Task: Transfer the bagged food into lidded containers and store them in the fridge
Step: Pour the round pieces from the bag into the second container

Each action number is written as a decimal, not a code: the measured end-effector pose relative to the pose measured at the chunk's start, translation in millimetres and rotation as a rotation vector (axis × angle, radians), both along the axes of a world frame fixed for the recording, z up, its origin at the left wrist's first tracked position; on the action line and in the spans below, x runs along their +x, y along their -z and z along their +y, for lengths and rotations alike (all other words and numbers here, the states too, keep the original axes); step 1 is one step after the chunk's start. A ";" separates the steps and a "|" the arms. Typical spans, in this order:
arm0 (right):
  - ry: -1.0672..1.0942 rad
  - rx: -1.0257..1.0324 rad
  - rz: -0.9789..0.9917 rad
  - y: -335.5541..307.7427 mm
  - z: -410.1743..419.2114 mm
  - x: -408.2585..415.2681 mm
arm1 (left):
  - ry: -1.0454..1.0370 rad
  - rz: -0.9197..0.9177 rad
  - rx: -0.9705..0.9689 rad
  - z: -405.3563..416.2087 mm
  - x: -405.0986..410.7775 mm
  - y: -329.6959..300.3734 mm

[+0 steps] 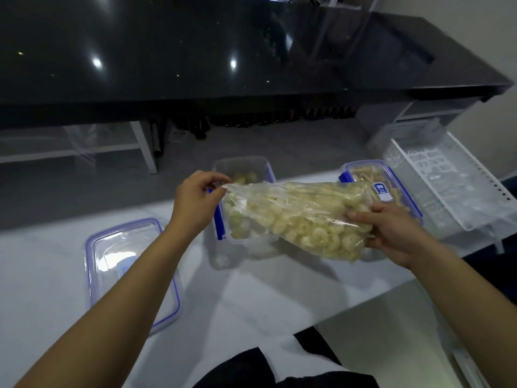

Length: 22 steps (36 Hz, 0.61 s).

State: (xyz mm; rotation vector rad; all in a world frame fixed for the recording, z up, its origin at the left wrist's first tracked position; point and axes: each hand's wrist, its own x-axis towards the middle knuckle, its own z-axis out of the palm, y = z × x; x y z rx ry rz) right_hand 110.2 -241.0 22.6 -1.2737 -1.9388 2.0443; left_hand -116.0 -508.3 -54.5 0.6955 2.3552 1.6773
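Head view: left hand (195, 197) pinches the bag (296, 217) corner, right hand (397, 233) grips its bottom, over an open container (240, 169) on the counter (56, 261).

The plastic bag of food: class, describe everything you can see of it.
The plastic bag of food is clear, thin and crinkled, packed with pale yellow, curled pieces. It is held lying sideways above the open container, not resting on the white table. The left hand pinches its stretched, empty end; the right hand grips the full end from below. Whether it is open cannot be told.
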 end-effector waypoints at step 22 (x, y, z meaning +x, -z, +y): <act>-0.040 0.183 0.114 -45.3 11.3 -43.4 | -0.061 -0.122 0.087 -3.5 7.0 -7.1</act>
